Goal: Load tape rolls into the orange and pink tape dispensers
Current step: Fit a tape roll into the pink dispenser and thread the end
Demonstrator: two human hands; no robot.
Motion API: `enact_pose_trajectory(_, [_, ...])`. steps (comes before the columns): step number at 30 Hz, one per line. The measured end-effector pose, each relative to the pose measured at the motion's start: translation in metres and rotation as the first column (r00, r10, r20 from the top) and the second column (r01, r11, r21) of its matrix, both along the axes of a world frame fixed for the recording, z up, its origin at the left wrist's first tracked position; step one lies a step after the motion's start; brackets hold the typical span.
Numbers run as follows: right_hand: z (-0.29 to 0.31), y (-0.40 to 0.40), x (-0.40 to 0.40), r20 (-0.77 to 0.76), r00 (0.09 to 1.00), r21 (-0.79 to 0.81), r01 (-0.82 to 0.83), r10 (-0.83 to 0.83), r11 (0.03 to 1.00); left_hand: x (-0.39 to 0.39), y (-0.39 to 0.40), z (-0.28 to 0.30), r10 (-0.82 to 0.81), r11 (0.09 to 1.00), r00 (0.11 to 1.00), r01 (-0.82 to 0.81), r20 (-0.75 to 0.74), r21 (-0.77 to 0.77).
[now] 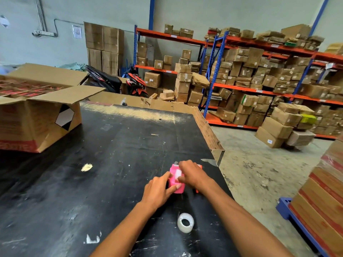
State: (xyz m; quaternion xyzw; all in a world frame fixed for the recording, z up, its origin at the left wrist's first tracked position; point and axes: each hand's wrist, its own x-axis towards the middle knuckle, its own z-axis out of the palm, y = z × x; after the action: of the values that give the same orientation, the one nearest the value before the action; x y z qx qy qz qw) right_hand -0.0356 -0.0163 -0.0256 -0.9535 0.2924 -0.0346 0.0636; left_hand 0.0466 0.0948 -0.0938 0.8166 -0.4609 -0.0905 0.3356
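Here pink dispenser points away.

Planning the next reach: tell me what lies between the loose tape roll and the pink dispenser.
In the head view, only bare black table separates the tape roll from the pink dispenser; the forearms pass either side.

An open cardboard box sits on the black table; box-laden shelves behind.

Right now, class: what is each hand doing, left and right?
Left hand: closed on the pink tape dispenser, steadying it.
Right hand: fingers curled over the dispenser's top; its grip cannot be told.
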Motion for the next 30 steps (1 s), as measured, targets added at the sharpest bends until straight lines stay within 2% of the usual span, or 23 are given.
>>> enact_pose_trajectory(3, [-0.003, 0.003, -0.006, 0.103, 0.995, 0.036, -0.013, 0.01, 0.999, 0.004, 0.006, -0.011, 0.007, 1.0, 1.0, -0.007, -0.006, 0.017])
enact_pose_trajectory(8, [-0.011, 0.008, -0.02, 0.082, 0.996, 0.096, 0.019, -0.027, 0.995, -0.001, 0.007, -0.023, -0.018, 0.999, 1.0, 0.018, 0.011, 0.03])
enact_pose_trajectory(15, [-0.004, -0.007, -0.029, 0.124, 0.989, 0.109, 0.065, -0.079, 0.992, -0.008, -0.007, -0.004, -0.093, 0.995, 0.995, 0.093, 0.019, 0.027])
enact_pose_trajectory(17, [-0.004, -0.01, -0.026, 0.103, 0.994, 0.085, 0.034, -0.043, 0.996, -0.009, -0.007, -0.002, -0.1, 0.995, 0.995, 0.1, 0.013, 0.028])
enact_pose_trajectory(21, [-0.003, -0.007, -0.009, -0.047, 0.994, 0.011, -0.097, 0.097, 0.995, -0.005, -0.003, -0.001, -0.117, 0.993, 0.993, 0.117, -0.023, 0.02])
enact_pose_trajectory(24, [-0.005, -0.01, -0.002, -0.085, 0.99, 0.002, -0.111, 0.111, 0.994, 0.0, 0.004, -0.006, -0.142, 0.99, 0.986, 0.141, -0.088, -0.018])
enact_pose_trajectory(27, [-0.002, -0.014, 0.003, -0.04, 0.994, 0.002, -0.104, 0.104, 0.995, 0.006, 0.006, -0.01, -0.177, 0.984, 0.976, 0.172, -0.129, -0.048])
enact_pose_trajectory(30, [-0.001, -0.012, 0.016, 0.069, 0.994, 0.004, -0.09, 0.089, 0.996, 0.008, 0.009, -0.014, -0.176, 0.984, 0.975, 0.172, -0.134, -0.042])
